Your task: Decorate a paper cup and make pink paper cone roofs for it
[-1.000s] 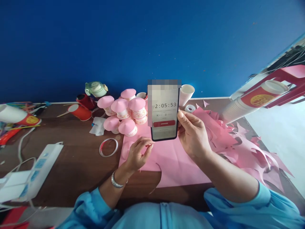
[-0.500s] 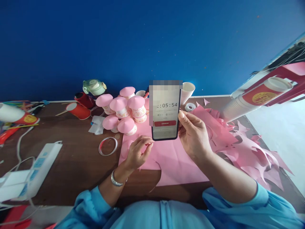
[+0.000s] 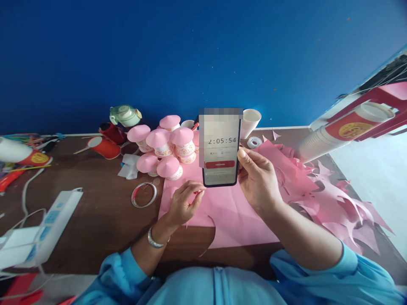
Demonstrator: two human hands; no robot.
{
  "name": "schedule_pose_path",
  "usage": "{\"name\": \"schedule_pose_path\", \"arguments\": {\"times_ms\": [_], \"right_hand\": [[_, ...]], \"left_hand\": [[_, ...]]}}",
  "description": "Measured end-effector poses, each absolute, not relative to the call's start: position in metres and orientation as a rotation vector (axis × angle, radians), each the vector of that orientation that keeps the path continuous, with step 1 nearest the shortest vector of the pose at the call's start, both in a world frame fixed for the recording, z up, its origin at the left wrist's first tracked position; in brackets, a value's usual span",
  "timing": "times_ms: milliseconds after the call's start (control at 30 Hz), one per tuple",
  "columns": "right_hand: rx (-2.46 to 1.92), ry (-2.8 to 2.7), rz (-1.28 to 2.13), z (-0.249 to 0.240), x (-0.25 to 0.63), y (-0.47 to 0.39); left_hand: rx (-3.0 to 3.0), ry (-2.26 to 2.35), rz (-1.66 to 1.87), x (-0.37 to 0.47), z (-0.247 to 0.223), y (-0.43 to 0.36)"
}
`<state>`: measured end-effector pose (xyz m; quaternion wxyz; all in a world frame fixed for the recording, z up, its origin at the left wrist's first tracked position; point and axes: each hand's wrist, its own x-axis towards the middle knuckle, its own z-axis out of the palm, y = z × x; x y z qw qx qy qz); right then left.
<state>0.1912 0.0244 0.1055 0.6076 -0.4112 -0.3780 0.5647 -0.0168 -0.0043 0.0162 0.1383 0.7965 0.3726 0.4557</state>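
A phone point(image 3: 221, 156) stands upright in my right hand point(image 3: 259, 180), gripped at its lower right edge; its lit screen shows large digits and a red bar. My left hand point(image 3: 187, 203) is at the phone's lower left corner, thumb and fingertips pinched together; whether anything is between them is too small to tell. Pink paper point(image 3: 241, 220) lies on the table beneath both hands. Left of the phone stand several small patterned paper cups topped with pink paper cones point(image 3: 158, 139). A white ring with a red inside point(image 3: 143, 195) lies left of my left hand.
Pink paper scraps point(image 3: 337, 207) cover the table's right side, beside a leaning stack of paper cups point(image 3: 330, 135). A tape roll point(image 3: 254, 142) and a white cup point(image 3: 251, 123) are behind the phone. Left are a power strip point(image 3: 55, 224), red cups point(image 3: 103, 147) and a lidded bottle point(image 3: 125, 115).
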Motion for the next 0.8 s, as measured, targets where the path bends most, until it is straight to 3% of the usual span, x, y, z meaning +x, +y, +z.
{"name": "schedule_pose_path", "arguments": {"times_ms": [567,800], "right_hand": [[-0.973,-0.852,1.304,0.097,0.193,0.035],[-0.895,-0.851,1.186,0.079,0.195,0.082]], "left_hand": [[2.252,1.054,1.331,-0.019,0.010,-0.003],[2.233,1.055,1.310,-0.020,0.012,-0.003]]}}
